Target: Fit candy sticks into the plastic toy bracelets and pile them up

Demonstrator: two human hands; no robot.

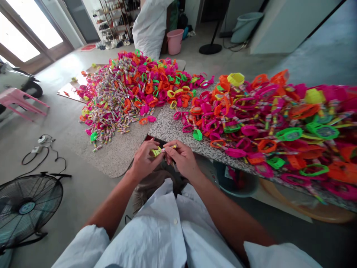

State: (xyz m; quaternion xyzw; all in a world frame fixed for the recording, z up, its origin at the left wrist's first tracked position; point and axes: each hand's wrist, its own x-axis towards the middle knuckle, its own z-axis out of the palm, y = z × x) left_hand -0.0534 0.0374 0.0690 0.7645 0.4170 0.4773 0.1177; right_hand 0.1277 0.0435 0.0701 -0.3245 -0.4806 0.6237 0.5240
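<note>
My left hand (145,159) pinches a small yellow plastic toy piece (156,151) in front of my body. My right hand (182,158) holds a thin candy stick (170,147) with its tip against the yellow piece. Both hands meet just below the near edge of a speckled stone table (167,128). On that table lies a big heap of pink, orange, green and yellow plastic toy watches (264,119). A second heap of toy watches and candy sticks (125,89) covers a mat on the floor ahead.
A standing fan (26,208) lies at the lower left, with a power strip and cables (41,147) beside it. A pink stool (19,98) stands at left. A pink bucket (174,41) and a white sack (150,26) are at the back.
</note>
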